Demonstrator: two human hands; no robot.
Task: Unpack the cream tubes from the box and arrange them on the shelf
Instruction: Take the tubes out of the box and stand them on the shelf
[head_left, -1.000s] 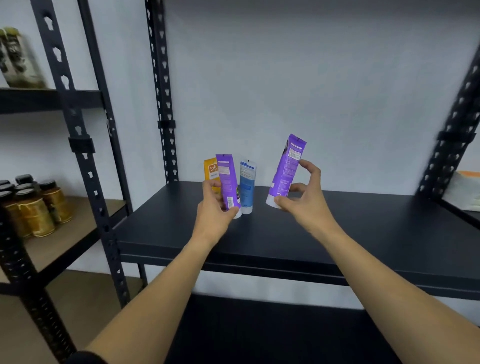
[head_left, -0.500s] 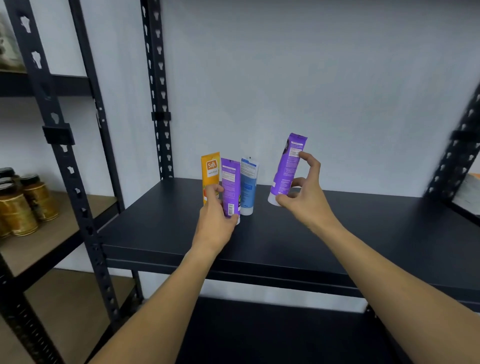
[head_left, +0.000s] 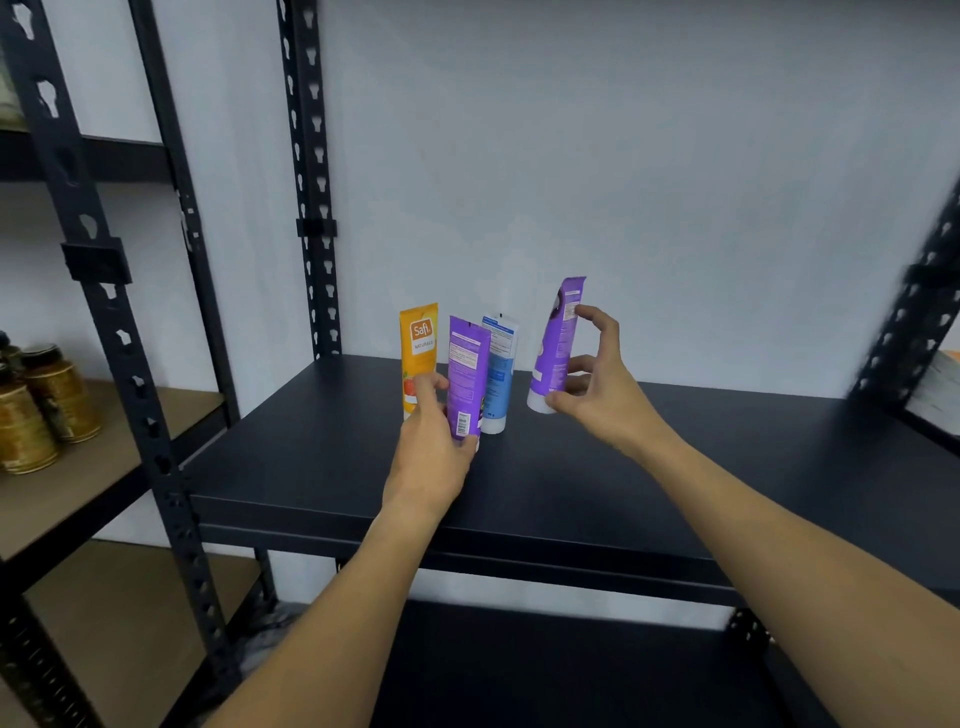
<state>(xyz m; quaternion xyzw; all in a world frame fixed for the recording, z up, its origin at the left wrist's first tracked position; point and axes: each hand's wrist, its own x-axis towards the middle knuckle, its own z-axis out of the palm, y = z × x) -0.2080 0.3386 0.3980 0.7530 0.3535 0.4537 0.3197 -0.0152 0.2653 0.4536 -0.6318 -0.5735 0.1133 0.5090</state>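
Centrally, your left hand (head_left: 434, 441) grips a purple tube (head_left: 467, 379) near its lower end, thumb on one side and fingers curled round the other, so that most of the tube rises above the hand, cap end down at the dark shelf (head_left: 597, 483) and leaning slightly right. Just behind it stand an orange tube (head_left: 417, 353), partly hidden by your fingers, and a blue-and-white tube (head_left: 497, 379), both cap-down on the shelf and close together. Your right hand (head_left: 592, 395) pinches a second purple tube (head_left: 558, 343): thumb at the white cap, index finger curled against the upper body, the tube lying to the left of your palm and tilted with its crimped top to the right. Whether its cap touches the shelf cannot be told. It stands apart from the other three, to their right. On the neighbouring wooden shelf (head_left: 104, 467) at far left sit golden jars (head_left: 47, 410)
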